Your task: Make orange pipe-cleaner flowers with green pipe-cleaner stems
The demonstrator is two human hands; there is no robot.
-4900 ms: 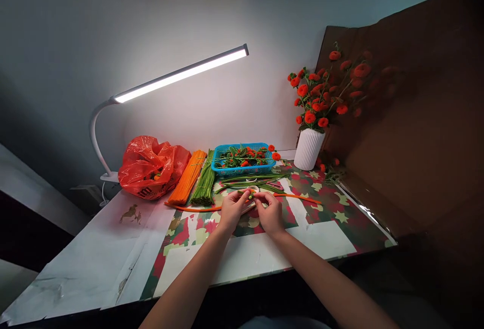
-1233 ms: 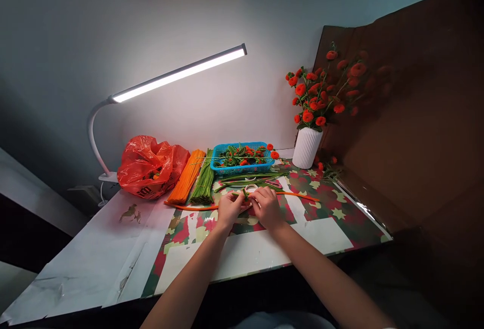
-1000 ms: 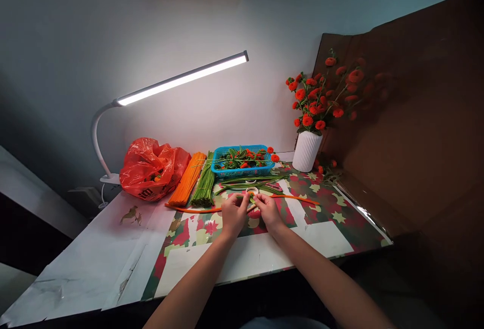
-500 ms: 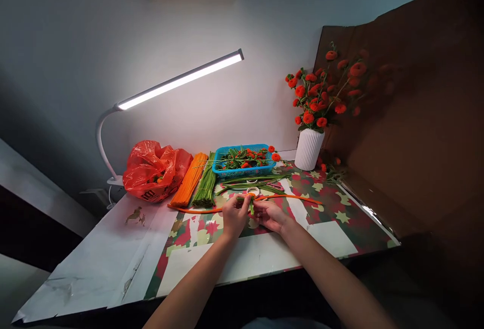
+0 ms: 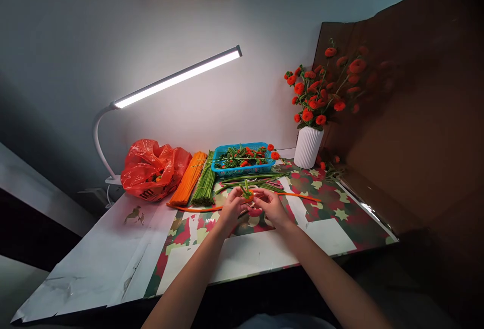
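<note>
Comparing with moments ago, we find the orange-and-green piece [image 5: 247,196], just below the frame's centre, turned green tip upward; left hand [image 5: 230,210] and right hand [image 5: 273,208] pinch it with narrowed fingers, handwork presumably unfinished.

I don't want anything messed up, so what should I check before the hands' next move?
1. Small orange-and-green fuzzy piece held between left hand and right hand: ok.
2. Long white lamp lit: ok.
3. Long orange fuzzy stem clear of both hands: cannot tell, middle hidden.
4. Blue plastic basket with all its round red flowers inside: not ok, two overhang the rim.
5. White ribbed vase standing: ok.
</note>
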